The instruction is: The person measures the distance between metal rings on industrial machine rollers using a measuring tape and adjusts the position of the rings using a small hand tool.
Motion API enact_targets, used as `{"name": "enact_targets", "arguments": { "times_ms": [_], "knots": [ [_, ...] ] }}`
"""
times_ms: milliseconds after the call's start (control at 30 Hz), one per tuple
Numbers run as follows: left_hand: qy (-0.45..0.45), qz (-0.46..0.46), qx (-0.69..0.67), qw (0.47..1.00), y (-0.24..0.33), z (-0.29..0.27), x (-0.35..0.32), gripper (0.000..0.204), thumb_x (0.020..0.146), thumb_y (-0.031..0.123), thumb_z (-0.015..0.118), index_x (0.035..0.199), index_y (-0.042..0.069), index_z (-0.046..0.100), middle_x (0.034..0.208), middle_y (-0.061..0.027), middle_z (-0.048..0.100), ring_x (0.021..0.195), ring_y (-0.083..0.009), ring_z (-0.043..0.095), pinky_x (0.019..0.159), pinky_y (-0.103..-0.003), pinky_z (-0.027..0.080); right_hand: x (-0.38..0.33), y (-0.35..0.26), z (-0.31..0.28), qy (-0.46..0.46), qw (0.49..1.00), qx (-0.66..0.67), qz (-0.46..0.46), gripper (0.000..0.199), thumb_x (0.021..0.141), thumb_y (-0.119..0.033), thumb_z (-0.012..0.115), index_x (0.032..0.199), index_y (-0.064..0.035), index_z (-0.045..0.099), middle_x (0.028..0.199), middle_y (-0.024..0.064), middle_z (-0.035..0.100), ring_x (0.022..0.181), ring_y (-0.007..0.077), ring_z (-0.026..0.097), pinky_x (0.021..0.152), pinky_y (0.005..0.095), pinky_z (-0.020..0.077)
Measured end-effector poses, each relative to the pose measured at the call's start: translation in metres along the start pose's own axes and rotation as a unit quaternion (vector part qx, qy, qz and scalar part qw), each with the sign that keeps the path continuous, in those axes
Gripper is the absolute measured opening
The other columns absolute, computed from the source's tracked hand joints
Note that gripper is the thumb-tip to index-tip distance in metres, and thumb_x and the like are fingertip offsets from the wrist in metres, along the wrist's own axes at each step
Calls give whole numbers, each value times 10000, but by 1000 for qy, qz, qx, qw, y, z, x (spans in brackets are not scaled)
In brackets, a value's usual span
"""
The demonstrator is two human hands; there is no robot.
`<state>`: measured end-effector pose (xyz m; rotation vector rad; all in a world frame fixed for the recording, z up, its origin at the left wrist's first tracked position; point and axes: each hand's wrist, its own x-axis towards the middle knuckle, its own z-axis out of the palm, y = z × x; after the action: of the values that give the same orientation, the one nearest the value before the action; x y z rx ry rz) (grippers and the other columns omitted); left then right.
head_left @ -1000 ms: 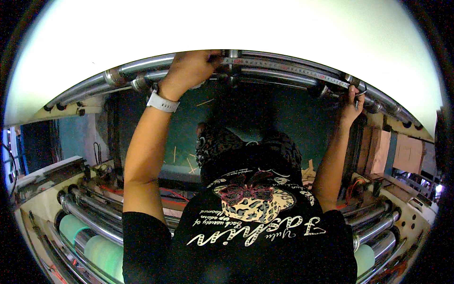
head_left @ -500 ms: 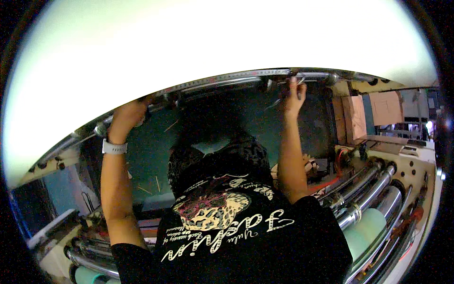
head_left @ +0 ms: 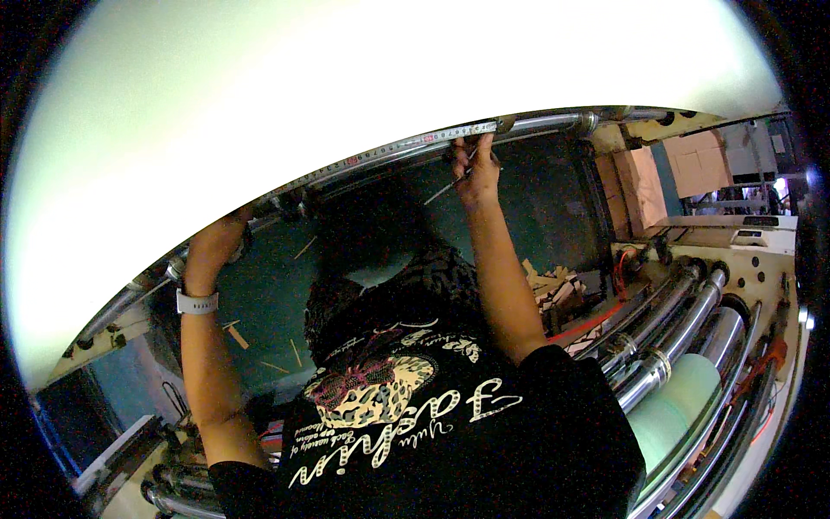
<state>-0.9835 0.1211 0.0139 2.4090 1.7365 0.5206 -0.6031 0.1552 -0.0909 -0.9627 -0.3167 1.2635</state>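
A black T-shirt (head_left: 553,441) is covering the torso, its front displaying a cream-and-black spotted motif (head_left: 393,394). A dark pink, studded-looking bow (head_left: 356,385) is crossing the motif's upper left. Large white lettering (head_left: 391,445) is slanting below the motif. The short left sleeve (head_left: 246,484) is showing to its lower left, the right sleeve (head_left: 584,406) to its right. Above the motif, dark trousers (head_left: 441,270) are bearing a greyish pattern; farther up-left, a pale grey band (head_left: 197,302) is circling the wrist below the left hand (head_left: 216,253).
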Motion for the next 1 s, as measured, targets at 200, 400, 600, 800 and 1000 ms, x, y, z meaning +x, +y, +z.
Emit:
{"name": "enact_targets", "arguments": {
  "times_ms": [200, 400, 600, 800, 1000],
  "knots": [
    [-39, -61, -43, 996, 1, 1, 0, 252, 834, 213, 575, 985, 14, 604, 869, -173, 639, 770, -341, 609, 686, -389, 481, 0, -2, 2, 10, 1000, 10, 8, 418, 834, -512, 529, 926, -105, 534, 775, 8, 570, 546, 71, 409, 445, 192, 276],
    [-51, -71, -57, 995, -15, 12, -3, 266, 831, 226, 581, 996, 18, 604, 876, -172, 640, 783, -341, 611, 698, -387, 480, 4, -1, -3, -5, 1000, 0, -2, 391, 845, -489, 528, 915, -104, 531, 750, 7, 564, 553, 76, 424, 450, 198, 282],
    [0, -46, -48, 998, -3, 3, -2, 266, 829, 229, 586, 1002, 29, 607, 871, -170, 641, 776, -328, 615, 697, -378, 481, 4, 1, -5, -7, 1000, 15, 4, 382, 849, -476, 531, 914, -100, 530, 735, 7, 560, 553, 79, 425, 444, 204, 287],
    [-38, -67, -49, 996, -3, 2, 0, 261, 835, 233, 582, 1001, 34, 608, 854, -158, 642, 741, -305, 619, 659, -360, 482, -2, -8, 0, 9, 1000, 8, 17, 345, 851, -437, 556, 901, -97, 523, 713, 7, 547, 537, 87, 424, 415, 203, 293],
    [-9, -44, -9, 999, 4, 3, 1, 250, 833, 222, 583, 991, 30, 606, 836, -160, 639, 739, -312, 617, 657, -369, 483, -6, -15, -19, 81, 971, -105, -200, 217, 825, -228, 645, 876, -98, 480, 735, -7, 501, 571, 87, 420, 493, 229, 358]
  ]
}}
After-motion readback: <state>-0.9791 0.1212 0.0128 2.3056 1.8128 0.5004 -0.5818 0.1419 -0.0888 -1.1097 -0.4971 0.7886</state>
